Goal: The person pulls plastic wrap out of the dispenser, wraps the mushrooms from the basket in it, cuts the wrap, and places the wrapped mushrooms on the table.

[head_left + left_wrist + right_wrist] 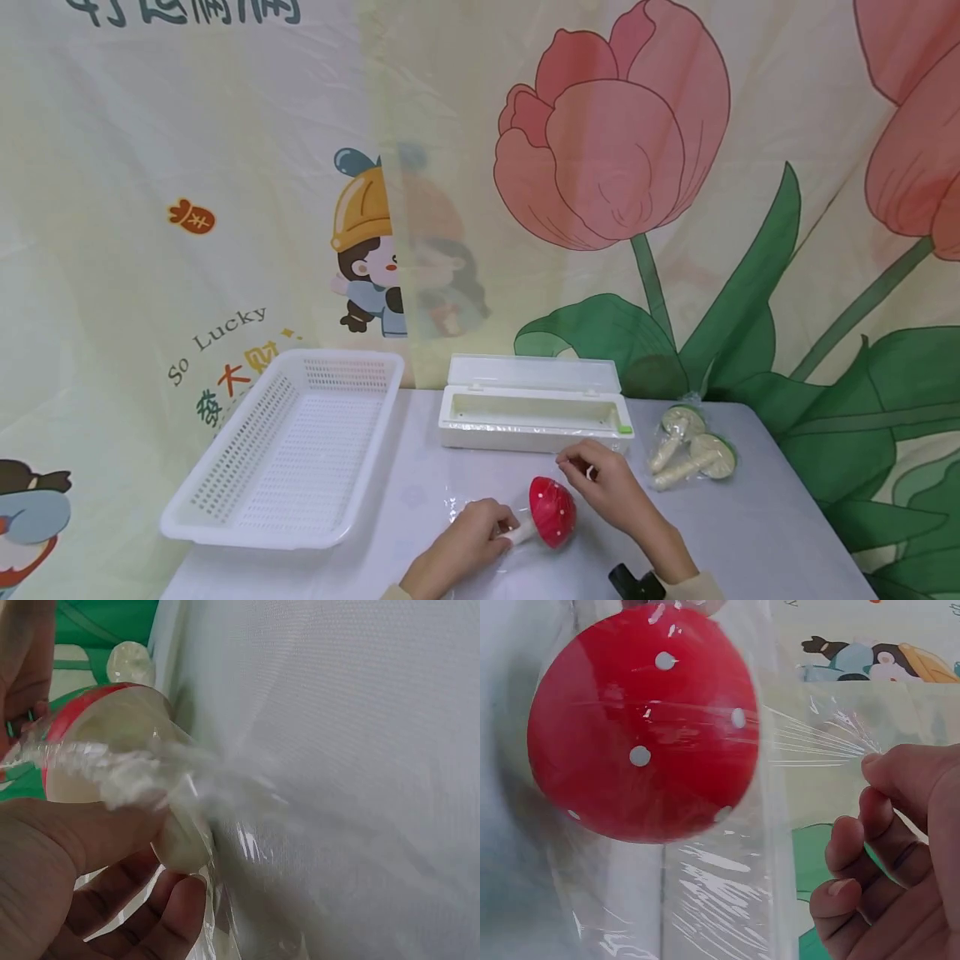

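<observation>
A toy mushroom has a red, white-dotted cap (552,512) and a pale stem (522,532), and lies on its side. Clear plastic film (716,896) covers it. My left hand (467,537) pinches the stem through the film, thumb on one side and fingers on the other. In the right wrist view, the thumb and forefinger of my right hand (900,832) pinch an edge of the film and draw it into taut creases beside the cap. Loose film crosses the stem in the left wrist view, blurred there.
Behind the mushroom stands a long white box (517,438), its lid raised, a green piece at its right end. A white perforated basket (337,533) is at the left. Two film-covered mushrooms with green-edged caps (712,457) lie right. A black object (636,583) sits by the right wrist.
</observation>
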`<state>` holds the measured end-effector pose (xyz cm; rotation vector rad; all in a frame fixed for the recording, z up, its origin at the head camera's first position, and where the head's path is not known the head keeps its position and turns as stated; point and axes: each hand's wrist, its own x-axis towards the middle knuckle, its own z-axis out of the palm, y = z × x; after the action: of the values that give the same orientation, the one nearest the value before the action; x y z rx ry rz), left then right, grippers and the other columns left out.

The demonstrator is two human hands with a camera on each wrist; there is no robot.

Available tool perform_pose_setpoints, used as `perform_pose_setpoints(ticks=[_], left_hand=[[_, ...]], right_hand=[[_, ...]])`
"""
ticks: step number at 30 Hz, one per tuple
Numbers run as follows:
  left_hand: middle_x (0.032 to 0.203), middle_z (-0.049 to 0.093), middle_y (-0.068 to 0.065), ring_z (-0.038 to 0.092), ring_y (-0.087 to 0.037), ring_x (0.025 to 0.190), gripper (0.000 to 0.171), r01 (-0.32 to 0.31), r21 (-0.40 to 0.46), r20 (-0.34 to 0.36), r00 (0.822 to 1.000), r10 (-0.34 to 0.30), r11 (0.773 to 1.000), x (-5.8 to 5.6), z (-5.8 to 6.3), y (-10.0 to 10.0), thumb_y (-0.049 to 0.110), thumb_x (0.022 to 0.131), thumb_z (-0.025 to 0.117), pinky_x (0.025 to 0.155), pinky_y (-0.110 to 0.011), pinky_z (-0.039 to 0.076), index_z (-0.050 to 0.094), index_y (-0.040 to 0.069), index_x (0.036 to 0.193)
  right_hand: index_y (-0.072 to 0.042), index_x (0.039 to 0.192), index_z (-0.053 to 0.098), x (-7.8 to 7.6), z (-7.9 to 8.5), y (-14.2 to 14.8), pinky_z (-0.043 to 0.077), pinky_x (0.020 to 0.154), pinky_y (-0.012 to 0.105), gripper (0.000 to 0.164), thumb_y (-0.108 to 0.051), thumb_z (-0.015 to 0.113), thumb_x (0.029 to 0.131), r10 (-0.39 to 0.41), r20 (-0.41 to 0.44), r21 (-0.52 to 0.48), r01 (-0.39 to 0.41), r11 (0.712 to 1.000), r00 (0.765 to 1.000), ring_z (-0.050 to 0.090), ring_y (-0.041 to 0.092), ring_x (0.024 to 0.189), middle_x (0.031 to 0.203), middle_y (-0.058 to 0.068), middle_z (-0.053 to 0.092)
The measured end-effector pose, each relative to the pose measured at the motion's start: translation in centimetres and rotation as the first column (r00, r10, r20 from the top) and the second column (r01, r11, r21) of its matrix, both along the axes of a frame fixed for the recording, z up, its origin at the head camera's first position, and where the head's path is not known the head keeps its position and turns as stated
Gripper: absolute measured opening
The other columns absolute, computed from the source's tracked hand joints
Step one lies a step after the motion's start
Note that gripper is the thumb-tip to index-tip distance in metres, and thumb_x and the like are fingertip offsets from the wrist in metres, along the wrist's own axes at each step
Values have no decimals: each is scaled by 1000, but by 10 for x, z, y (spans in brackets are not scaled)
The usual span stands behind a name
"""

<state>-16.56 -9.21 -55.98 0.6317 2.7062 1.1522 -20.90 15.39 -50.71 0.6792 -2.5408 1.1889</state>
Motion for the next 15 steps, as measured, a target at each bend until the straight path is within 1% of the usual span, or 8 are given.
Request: perform_pose_setpoints(ticks=[2, 5, 6, 9, 12, 15], left_hand=[[78, 65, 6, 51, 3, 69, 16, 19, -19, -36, 999, -20, 1000, 1, 1, 1, 1, 82, 80, 64, -17, 48, 78, 8, 97], [77, 63, 9, 50, 4, 68, 17, 36, -40, -79, 996, -39, 999, 1, 1, 1, 2, 81, 80, 63, -16, 47, 78, 9, 96], [77, 63, 9, 50, 5, 68, 17, 37, -47, -88, 995, -41, 998, 2, 1, 1, 3, 80, 80, 63, -16, 47, 78, 10, 96], [78, 64, 9, 51, 4, 70, 18, 35, -36, -78, 996, -38, 999, 2, 1, 0, 3, 81, 80, 63, -16, 47, 78, 10, 97], [80, 65, 8, 53, 3, 72, 19, 29, -45, -64, 997, -32, 999, 2, 1, -2, 4, 82, 80, 65, -17, 48, 78, 10, 101], [84, 67, 7, 55, 1, 75, 20, 21, -72, -61, 998, -26, 997, 3, 6, -6, 7, 84, 80, 68, -19, 49, 78, 10, 104]], right_hand=[[-21, 97, 73, -2, -4, 0, 52, 59, 21, 14, -8, 75, 93, -2, 43, 6, 2, 1000, 999, 54, 2, 70, 81, -14, 62], [-14, 98, 73, -5, -11, -2, 53, 61, 21, 5, -10, 73, 95, 2, 152, 30, -7, 1000, 988, 55, 4, 71, 80, -10, 63], [-12, 100, 73, -5, -13, -3, 52, 62, 21, 4, -11, 72, 96, 4, 190, 55, -15, 998, 982, 55, 4, 71, 80, -9, 63], [-10, 109, 71, -6, -16, -7, 52, 64, 20, 13, -13, 71, 96, 2, 285, 121, -38, 992, 958, 55, 7, 73, 80, -8, 61], [-9, 117, 69, -5, -16, -10, 53, 66, 19, 22, -11, 70, 96, -4, 289, 161, -44, 986, 957, 56, 7, 76, 83, -8, 62], [-11, 118, 69, -2, -14, -11, 54, 68, 19, 22, -10, 70, 96, -7, 259, 149, -33, 988, 966, 59, 7, 81, 89, -8, 66]])
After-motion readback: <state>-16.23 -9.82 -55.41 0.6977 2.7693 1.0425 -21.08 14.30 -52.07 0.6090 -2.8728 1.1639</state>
